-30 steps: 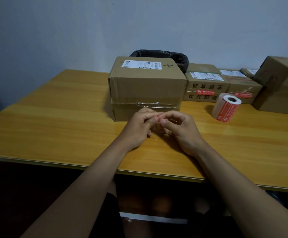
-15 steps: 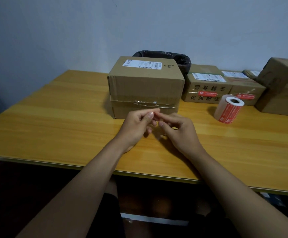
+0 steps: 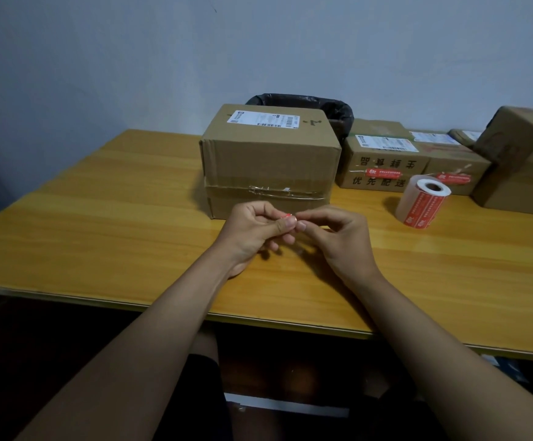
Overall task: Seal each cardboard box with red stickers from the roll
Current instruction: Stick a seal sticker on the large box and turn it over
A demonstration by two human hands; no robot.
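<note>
both hands meet just in front of the big box (image 3: 270,160) on the counter (image 3: 100,224). the left hand (image 3: 252,232) and right hand (image 3: 338,240) each pinch a small red sticker (image 3: 287,215). the roll (image 3: 424,200) stands right of the box.

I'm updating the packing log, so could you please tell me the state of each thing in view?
Left hand: pinching the red sticker.
Right hand: pinching the same sticker.
Red sticker: off the roll, held between both hands, not yet applied.
Front box: closed, clear tape on the seam, no red sticker visible.
Sticker roll: standing on the table, untouched.
Two boxes behind the roll: each bears a red sticker.
Bin liner: open.
</note>
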